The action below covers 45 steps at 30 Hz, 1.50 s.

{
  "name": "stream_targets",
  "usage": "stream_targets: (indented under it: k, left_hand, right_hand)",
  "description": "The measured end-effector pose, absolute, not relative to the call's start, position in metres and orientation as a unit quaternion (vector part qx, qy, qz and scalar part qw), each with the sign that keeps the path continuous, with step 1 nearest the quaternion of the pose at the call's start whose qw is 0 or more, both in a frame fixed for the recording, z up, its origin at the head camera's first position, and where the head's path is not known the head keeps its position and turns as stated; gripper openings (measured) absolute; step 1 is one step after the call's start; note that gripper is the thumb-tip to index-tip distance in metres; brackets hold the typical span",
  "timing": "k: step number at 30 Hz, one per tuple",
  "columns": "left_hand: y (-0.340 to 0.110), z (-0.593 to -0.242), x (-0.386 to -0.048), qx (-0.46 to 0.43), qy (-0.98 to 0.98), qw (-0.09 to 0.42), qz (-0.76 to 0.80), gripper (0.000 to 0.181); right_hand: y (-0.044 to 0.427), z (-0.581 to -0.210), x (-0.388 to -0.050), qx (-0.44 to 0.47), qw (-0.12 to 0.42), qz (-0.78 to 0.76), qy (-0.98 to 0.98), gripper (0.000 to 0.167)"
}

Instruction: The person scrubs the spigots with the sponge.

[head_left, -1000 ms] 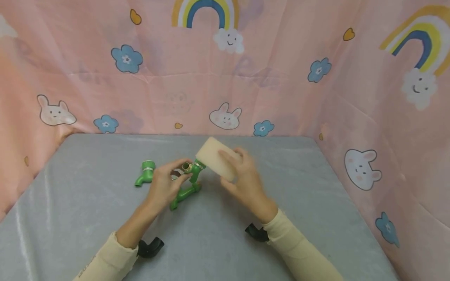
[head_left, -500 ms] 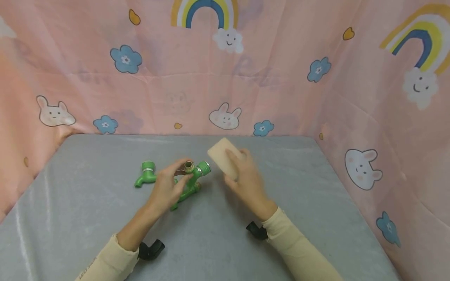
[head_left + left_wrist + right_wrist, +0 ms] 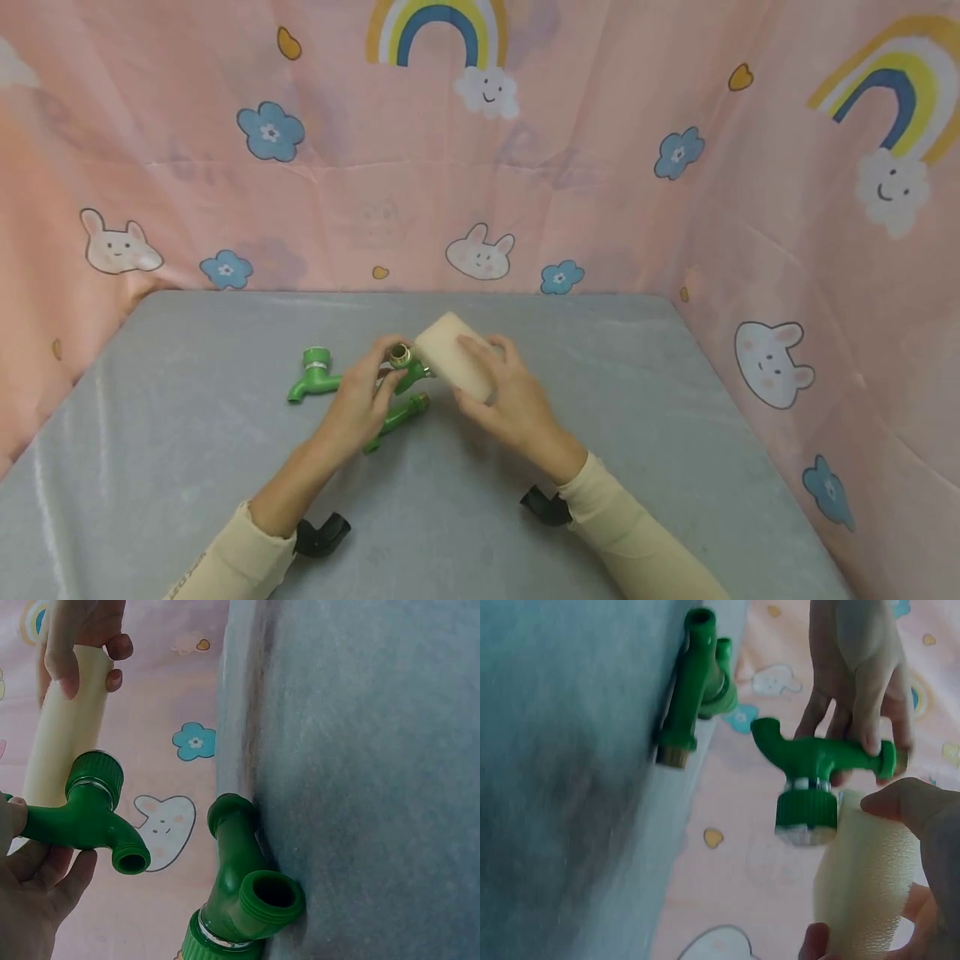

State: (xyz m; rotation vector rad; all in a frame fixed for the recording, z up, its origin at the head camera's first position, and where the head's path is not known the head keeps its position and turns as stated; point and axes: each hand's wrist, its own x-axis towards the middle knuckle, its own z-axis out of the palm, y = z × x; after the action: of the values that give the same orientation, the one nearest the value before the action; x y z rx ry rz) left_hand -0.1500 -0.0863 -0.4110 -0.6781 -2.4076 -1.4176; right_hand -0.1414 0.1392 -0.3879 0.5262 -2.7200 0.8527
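Note:
My left hand (image 3: 354, 404) pinches a green tap (image 3: 814, 756) by its brass-threaded inlet end, holding it above the table. In the right wrist view the tap's ribbed knob (image 3: 807, 812) hangs downward, with a silvery ring at its neck. A cream sponge block (image 3: 453, 357) is gripped in my right hand (image 3: 521, 408), fingers on one side and thumb on the other. The sponge lies against or very close beside the knob and hides it in the head view. Contact cannot be told for certain.
A second green tap (image 3: 313, 382) stands on the grey-covered table (image 3: 420, 533), left of the hands. Another green tap (image 3: 405, 414) lies just below the held one. Behind and to the right hangs a pink printed curtain (image 3: 585, 192).
The sponge drew away to the right and up, baring the knob half a second ago. Now it is back left and lower, over the knob. My left hand stays nearly in place.

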Motion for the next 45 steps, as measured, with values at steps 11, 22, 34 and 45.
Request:
stream_targets:
  k: [11, 22, 34, 45]
  left_hand:
    - [-0.089, -0.412, -0.15, -0.19, -0.82, 0.09, -0.533, 0.034]
    - [-0.092, -0.412, -0.152, -0.195, -0.813, 0.08, -0.542, 0.027]
    - [-0.095, -0.404, -0.156, -0.151, -0.761, 0.018, -0.631, 0.031]
    - [-0.095, -0.4, -0.156, -0.151, -0.732, 0.008, -0.664, 0.043]
  right_hand:
    - [0.153, -0.38, -0.145, 0.167, 0.093, 0.354, -0.916, 0.071]
    - [0.147, -0.386, -0.144, 0.216, 0.047, 0.411, -0.884, 0.069]
    - [0.158, -0.384, -0.153, 0.203, 0.045, 0.421, -0.883, 0.068]
    - [0.156, -0.392, -0.155, 0.253, -0.014, 0.464, -0.849, 0.067]
